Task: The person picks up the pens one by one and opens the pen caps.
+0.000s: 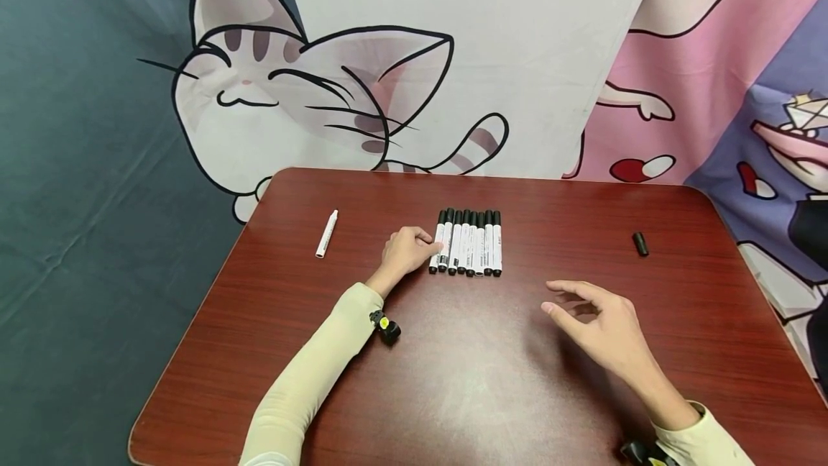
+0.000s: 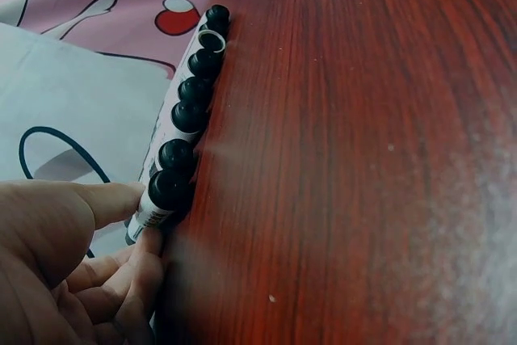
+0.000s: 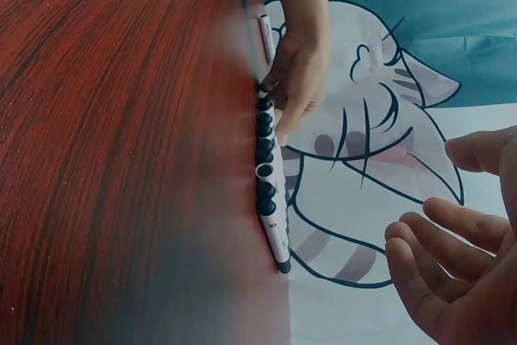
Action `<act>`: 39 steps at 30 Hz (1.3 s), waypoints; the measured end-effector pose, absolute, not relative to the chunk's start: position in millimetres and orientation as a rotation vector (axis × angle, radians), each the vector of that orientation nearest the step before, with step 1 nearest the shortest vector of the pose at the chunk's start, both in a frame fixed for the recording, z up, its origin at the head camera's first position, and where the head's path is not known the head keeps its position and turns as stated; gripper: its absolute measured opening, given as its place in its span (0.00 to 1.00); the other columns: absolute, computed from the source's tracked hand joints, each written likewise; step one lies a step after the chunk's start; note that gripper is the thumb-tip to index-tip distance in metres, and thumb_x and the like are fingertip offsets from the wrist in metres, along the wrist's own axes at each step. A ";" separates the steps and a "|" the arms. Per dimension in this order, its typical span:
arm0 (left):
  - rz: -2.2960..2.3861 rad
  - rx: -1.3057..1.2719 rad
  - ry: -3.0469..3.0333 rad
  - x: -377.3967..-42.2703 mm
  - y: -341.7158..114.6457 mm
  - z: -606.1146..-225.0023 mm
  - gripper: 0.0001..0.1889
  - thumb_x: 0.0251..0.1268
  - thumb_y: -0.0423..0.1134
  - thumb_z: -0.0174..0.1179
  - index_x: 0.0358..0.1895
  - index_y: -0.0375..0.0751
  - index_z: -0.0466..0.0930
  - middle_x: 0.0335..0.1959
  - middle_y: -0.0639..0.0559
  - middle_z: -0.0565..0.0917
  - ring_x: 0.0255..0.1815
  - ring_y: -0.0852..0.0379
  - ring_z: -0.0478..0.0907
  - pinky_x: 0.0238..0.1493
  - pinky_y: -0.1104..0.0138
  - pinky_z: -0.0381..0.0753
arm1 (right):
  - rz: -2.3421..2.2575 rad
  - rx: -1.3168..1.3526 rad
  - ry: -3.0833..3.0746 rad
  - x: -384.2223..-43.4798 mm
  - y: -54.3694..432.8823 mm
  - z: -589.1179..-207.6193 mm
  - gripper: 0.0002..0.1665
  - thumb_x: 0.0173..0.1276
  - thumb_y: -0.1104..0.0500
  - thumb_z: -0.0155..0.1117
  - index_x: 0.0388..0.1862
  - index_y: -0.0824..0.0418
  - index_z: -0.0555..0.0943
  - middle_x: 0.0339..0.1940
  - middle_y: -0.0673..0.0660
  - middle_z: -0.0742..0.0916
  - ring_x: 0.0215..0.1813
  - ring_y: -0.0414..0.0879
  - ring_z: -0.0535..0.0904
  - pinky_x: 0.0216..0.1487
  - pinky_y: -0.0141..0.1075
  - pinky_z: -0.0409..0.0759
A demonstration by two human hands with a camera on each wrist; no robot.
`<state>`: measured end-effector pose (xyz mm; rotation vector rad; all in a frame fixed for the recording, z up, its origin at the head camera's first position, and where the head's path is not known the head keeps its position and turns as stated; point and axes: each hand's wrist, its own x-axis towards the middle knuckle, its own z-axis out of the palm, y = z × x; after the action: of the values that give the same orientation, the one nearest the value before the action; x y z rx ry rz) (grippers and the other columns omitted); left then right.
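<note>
Several whiteboard markers [image 1: 471, 243] with white barrels and black ends lie side by side in a row on the table. At the row's left end, my left hand [image 1: 404, 250] pinches the outermost marker [image 2: 169, 189] between thumb and fingers, as the left wrist view shows. One marker in the row has a pale open ring [image 2: 212, 40] at its near end instead of a black plug. My right hand [image 1: 598, 326] hovers over the table to the right of the row, thumb and fingers apart and holding nothing.
A lone white marker [image 1: 327, 234] without a black cap lies left of the row. Far to the right lies a loose black cap [image 1: 640, 244]. The brown wooden table [image 1: 466, 394] ends at the back against a cartoon-print cloth [image 1: 517, 34].
</note>
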<state>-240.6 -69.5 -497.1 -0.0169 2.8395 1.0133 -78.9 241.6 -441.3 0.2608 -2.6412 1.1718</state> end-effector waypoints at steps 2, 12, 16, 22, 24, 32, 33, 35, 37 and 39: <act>1.017 -0.018 2.843 -240.8 -69.9 -497.2 0.16 0.60 0.59 0.71 0.42 0.53 0.89 0.35 0.59 0.90 0.39 0.55 0.85 0.43 0.55 0.81 | 1.173 0.260 -2.640 -78.8 241.2 -441.2 0.19 0.62 0.57 0.79 0.52 0.53 0.88 0.41 0.50 0.91 0.36 0.30 0.85 0.39 0.21 0.80; 1.060 -0.011 2.839 -242.4 -75.2 -501.7 0.14 0.61 0.57 0.69 0.39 0.53 0.90 0.34 0.61 0.90 0.41 0.55 0.86 0.47 0.54 0.81 | 1.182 0.252 -2.645 -79.2 240.5 -441.6 0.18 0.62 0.56 0.78 0.52 0.53 0.88 0.41 0.51 0.91 0.37 0.30 0.85 0.39 0.21 0.80; 1.122 0.050 2.817 -242.6 -79.9 -503.0 0.14 0.65 0.55 0.67 0.42 0.50 0.91 0.36 0.59 0.91 0.42 0.56 0.86 0.52 0.54 0.80 | 1.181 0.243 -2.651 -79.8 240.9 -442.5 0.18 0.63 0.56 0.78 0.52 0.54 0.88 0.40 0.50 0.91 0.36 0.30 0.85 0.39 0.21 0.80; 1.421 0.199 2.691 -238.1 -87.7 -495.5 0.14 0.72 0.47 0.63 0.49 0.42 0.90 0.39 0.50 0.91 0.40 0.55 0.86 0.47 0.59 0.82 | 1.180 0.241 -2.653 -80.6 241.3 -443.6 0.18 0.63 0.56 0.78 0.52 0.56 0.88 0.40 0.50 0.91 0.36 0.30 0.85 0.39 0.21 0.80; 1.542 0.240 2.611 -235.6 -89.8 -491.3 0.14 0.74 0.44 0.61 0.51 0.39 0.88 0.40 0.47 0.90 0.38 0.56 0.86 0.43 0.63 0.84 | 1.181 0.243 -2.650 -80.8 241.2 -443.4 0.18 0.63 0.56 0.78 0.52 0.56 0.88 0.40 0.51 0.91 0.36 0.30 0.85 0.39 0.21 0.80; 1.784 0.341 2.421 -215.9 -94.7 -459.7 0.15 0.76 0.36 0.59 0.58 0.32 0.82 0.44 0.36 0.88 0.34 0.59 0.85 0.35 0.69 0.80 | 1.205 0.253 -2.640 -81.2 239.7 -442.7 0.18 0.62 0.57 0.78 0.52 0.54 0.88 0.39 0.49 0.91 0.36 0.31 0.85 0.38 0.22 0.80; 1.794 0.359 2.423 -213.4 -94.5 -455.4 0.15 0.75 0.35 0.60 0.58 0.32 0.82 0.44 0.35 0.88 0.34 0.58 0.85 0.35 0.69 0.79 | 1.209 0.252 -2.639 -81.3 239.5 -442.7 0.18 0.62 0.57 0.78 0.51 0.54 0.88 0.39 0.49 0.91 0.36 0.31 0.85 0.38 0.22 0.80; 1.813 0.382 2.420 -208.3 -94.2 -447.1 0.14 0.74 0.35 0.61 0.57 0.32 0.83 0.44 0.37 0.88 0.36 0.58 0.86 0.36 0.69 0.80 | 1.214 0.251 -2.638 -81.3 239.3 -442.7 0.18 0.62 0.57 0.78 0.51 0.53 0.88 0.38 0.49 0.91 0.36 0.31 0.85 0.38 0.22 0.81; 1.819 0.395 2.431 -202.7 -93.9 -438.9 0.13 0.73 0.35 0.62 0.55 0.34 0.83 0.44 0.40 0.88 0.37 0.58 0.86 0.37 0.69 0.81 | 1.219 0.249 -2.639 -81.3 238.9 -442.6 0.17 0.63 0.57 0.78 0.51 0.53 0.88 0.38 0.49 0.91 0.36 0.31 0.85 0.39 0.22 0.81; 1.812 0.415 2.452 -196.6 -93.9 -431.1 0.12 0.72 0.36 0.63 0.54 0.36 0.84 0.43 0.42 0.89 0.38 0.59 0.85 0.38 0.69 0.81 | 1.223 0.247 -2.640 -81.1 238.6 -442.6 0.17 0.63 0.57 0.78 0.51 0.53 0.88 0.39 0.49 0.91 0.36 0.31 0.85 0.39 0.22 0.81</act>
<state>-196.6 -93.9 -431.1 0.4151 2.4516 1.8123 -81.1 238.6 -442.6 0.2471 -2.6402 1.2227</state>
